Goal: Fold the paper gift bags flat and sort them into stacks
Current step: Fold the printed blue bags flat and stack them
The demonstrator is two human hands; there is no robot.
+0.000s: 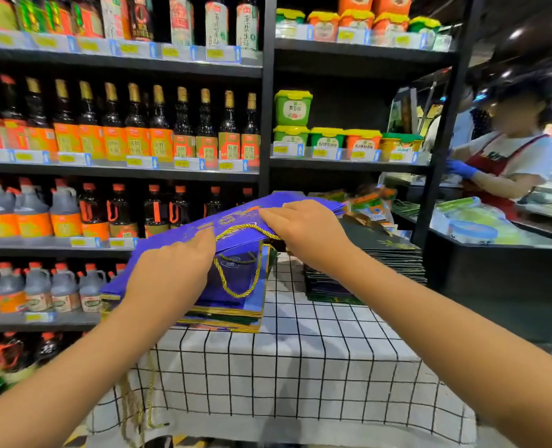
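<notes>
A blue paper gift bag (184, 234) with gold print and a gold cord handle is held flat, tilted, above the table. My left hand (171, 270) grips its near left edge. My right hand (303, 231) grips the top edge by the cord. Under it lies a stack of blue bags (232, 312) on the checked tablecloth (287, 367). A stack of dark green bags (394, 263) sits to the right, partly hidden by my right forearm.
Shelves of sauce bottles (116, 130) stand close behind and to the left of the table. A black shelf post (442, 130) rises at the right. A person in a red apron (507, 156) works at a counter beyond it.
</notes>
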